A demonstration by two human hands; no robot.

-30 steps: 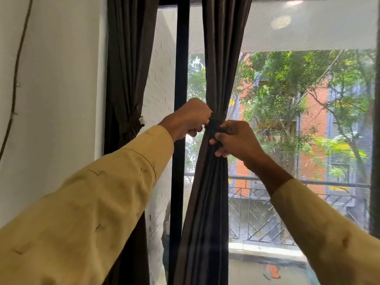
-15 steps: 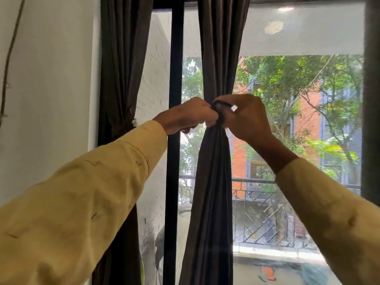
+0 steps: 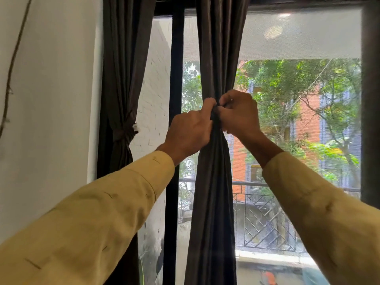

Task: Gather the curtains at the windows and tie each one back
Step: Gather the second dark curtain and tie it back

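at nine o'clock of the view the left curtain [image 3: 123, 79] hangs by the white wall [image 3: 51, 120], already drawn into a waist and bound by its knot [image 3: 125, 133], so that one looks finished. just right of the dark window post [image 3: 174, 79], near the centre, the middle curtain [image 3: 213, 192] is gathered into a narrow column, and both hands meet at its waist. the left hand [image 3: 190, 132], at the column's nine o'clock side, is clenched round the bunched cloth. the right hand [image 3: 239, 116], at its three o'clock side, has thumb and fingers curled in a pinch on what looks like a dark tie band [image 3: 215, 115] wrapped round the waist. by my reading the gathering here is done and the tying is under way, with the knot or loop not yet closed. the waist itself sits behind the knuckles, and band and cloth are the same dark shade, so i cannot tell how many turns are on or whether an end is tucked. at three o'clock a dark upright strip [image 3: 370, 99] is cut by the edge; whether it is frame or another curtain waiting its turn i cannot tell.
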